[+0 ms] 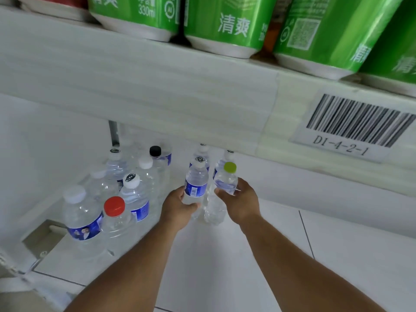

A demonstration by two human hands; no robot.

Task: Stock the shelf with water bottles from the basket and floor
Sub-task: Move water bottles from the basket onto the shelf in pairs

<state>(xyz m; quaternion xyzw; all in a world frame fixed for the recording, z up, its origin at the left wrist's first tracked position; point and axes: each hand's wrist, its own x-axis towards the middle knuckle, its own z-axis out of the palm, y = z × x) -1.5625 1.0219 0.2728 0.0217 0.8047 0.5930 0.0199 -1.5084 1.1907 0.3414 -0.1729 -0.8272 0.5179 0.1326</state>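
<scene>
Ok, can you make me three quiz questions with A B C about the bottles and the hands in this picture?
1. Where do the green cans stand?
A. on the shelf above the bottles
B. on the floor
C. in a hand

2. What colour is the cap of the bottle in the right hand?
A. red
B. black
C. yellow-green

3. What is the left hand doing?
A. resting flat on the floor
B. gripping a blue-label bottle
C. pointing at the barcode

Answers:
1 A, the cans sit in a row on the white shelf edge over the bottles.
2 C, the yellow-green cap bottle is in that hand; the red cap bottle stands apart on the left.
3 B, its fingers wrap the blue-label bottle.
</scene>
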